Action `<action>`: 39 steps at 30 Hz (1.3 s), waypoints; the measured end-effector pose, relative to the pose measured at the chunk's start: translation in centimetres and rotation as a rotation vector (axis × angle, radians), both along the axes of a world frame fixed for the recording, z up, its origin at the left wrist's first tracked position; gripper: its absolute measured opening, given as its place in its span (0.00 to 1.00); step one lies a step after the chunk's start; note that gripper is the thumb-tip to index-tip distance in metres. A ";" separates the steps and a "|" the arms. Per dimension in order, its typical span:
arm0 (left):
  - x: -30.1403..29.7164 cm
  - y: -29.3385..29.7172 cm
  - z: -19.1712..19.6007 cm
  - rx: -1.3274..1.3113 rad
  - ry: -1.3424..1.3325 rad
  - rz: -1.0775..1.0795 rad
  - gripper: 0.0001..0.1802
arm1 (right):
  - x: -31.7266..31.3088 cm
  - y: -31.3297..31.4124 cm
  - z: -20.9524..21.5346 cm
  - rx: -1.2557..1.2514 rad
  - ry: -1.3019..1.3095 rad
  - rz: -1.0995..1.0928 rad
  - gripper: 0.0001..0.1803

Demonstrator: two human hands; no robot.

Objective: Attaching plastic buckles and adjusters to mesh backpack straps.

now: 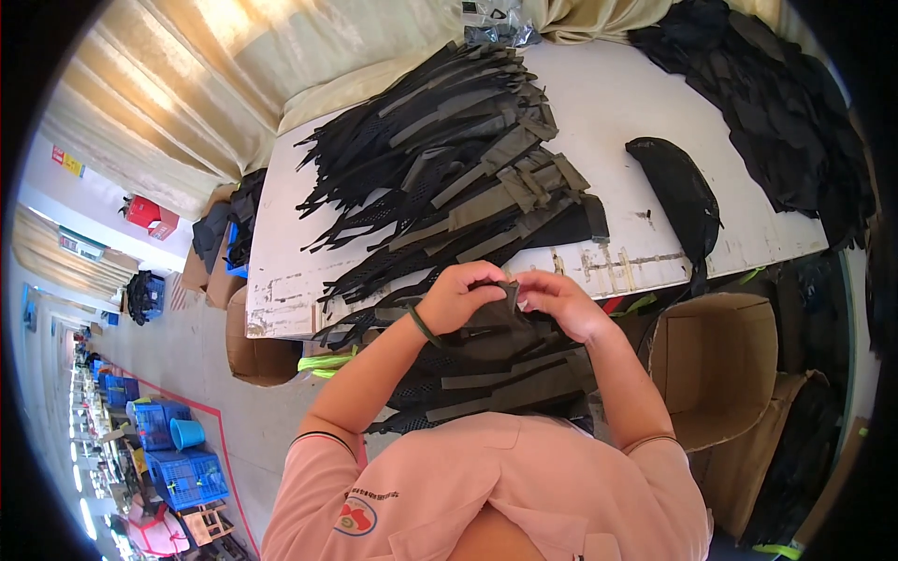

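Close together at the table's near edge, both my hands pinch the end of a dark grey-black fabric piece [512, 297]. My left hand [456, 301] grips it from the left, thumb and fingers pressed together; a dark green band circles that wrist. From the right, my right hand [567, 305] has its fingertips closed on the same edge. Below them, more dark strips [500, 379] with mesh parts lie across my lap. Beyond my hands, a large fanned pile of similar strips [444, 140] covers the table's left and middle.
A black half-moon pouch [678, 192] lies on the white table [599, 103], right of the pile. Black fabric pieces [767, 103] are heaped at the far right. An open cardboard box [716, 360] stands at my right, another box [262, 351] at the left. Blue crates [187, 477] stand on the floor.
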State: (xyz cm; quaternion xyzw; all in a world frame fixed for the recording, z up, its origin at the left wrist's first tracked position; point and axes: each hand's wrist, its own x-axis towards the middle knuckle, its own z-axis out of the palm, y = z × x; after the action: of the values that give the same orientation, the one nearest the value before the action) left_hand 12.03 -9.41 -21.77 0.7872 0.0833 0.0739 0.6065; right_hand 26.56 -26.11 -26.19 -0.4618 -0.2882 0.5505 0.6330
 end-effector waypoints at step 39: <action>-8.1 -4.7 -9.0 0.308 0.310 -0.306 0.26 | 6.5 -4.5 -0.2 -0.440 -1.000 -0.059 0.12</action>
State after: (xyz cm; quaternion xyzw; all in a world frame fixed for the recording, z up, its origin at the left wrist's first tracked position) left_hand 3.97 -14.12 -30.81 0.8755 0.0429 -0.1284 0.4638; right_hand 33.01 -30.63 -26.40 -0.7966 -0.4191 0.2931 0.3224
